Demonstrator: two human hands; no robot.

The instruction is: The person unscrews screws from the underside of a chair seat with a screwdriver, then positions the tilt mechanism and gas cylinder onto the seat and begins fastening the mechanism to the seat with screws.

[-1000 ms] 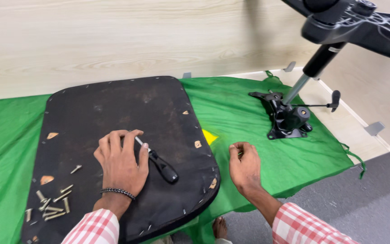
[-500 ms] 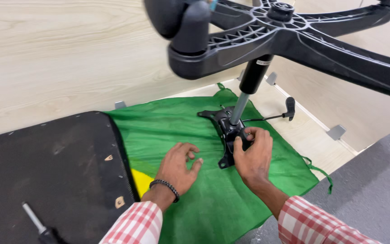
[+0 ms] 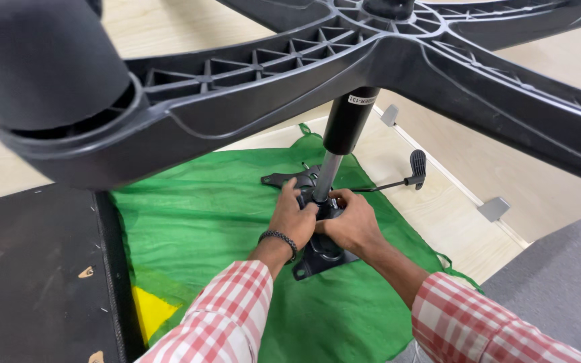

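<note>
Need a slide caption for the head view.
Both hands, left hand and right hand, grip chair tilt mechanism on green cloth.

Left hand (image 3: 295,214) and right hand (image 3: 351,222) clasping black seat mechanism (image 3: 319,252) around gas cylinder (image 3: 341,138), green cloth (image 3: 203,215) beneath

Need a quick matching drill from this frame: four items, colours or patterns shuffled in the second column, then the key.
Things:
1. cloth on the floor
2. gas-lift column above the mounting plate that both hands grip
3. wristband on the left hand
4. sleeves of the person

Colours:
A. red and white check
B. green
C. dark beaded
D. silver below, black above

Pairs: 1-B, 2-D, 3-C, 4-A

The right hand is on the other side of the column's foot.
</note>
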